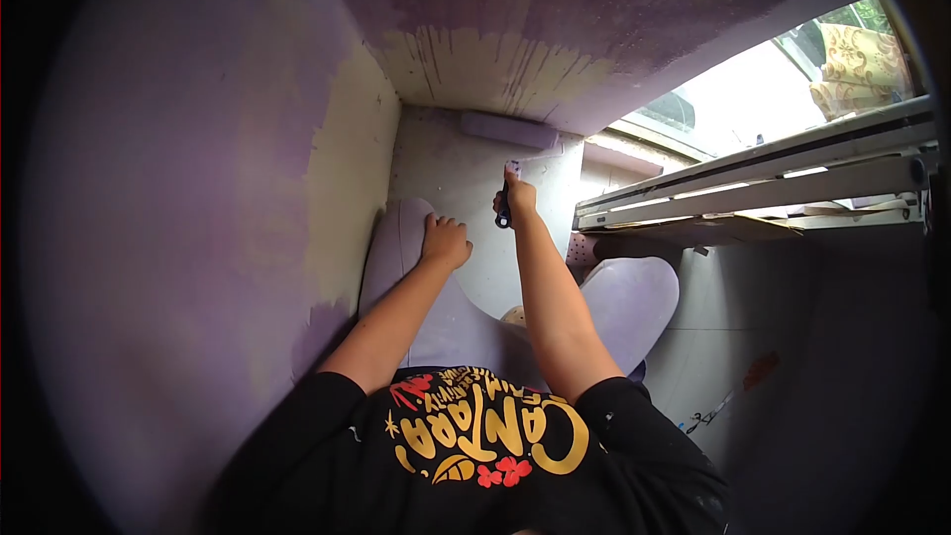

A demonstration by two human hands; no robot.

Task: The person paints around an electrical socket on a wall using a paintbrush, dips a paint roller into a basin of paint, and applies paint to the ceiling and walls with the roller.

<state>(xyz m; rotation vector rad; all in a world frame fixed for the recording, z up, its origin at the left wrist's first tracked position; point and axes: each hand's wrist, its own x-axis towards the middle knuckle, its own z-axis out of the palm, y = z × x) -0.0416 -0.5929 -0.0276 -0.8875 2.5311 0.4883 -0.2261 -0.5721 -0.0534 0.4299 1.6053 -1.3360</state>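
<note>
Near the streaked wall edge [446,94], a cylindrical roller [508,129] is grasped by right fingers [498,201]; left fingers [461,231] are loosely draped over a knee [391,258].

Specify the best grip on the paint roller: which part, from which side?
Probably the dark handle, taken from the person's side, where the right hand holds it now. Its butt end points back toward the body, while the paint roller's long purple cover lies crosswise at the far end.
</note>
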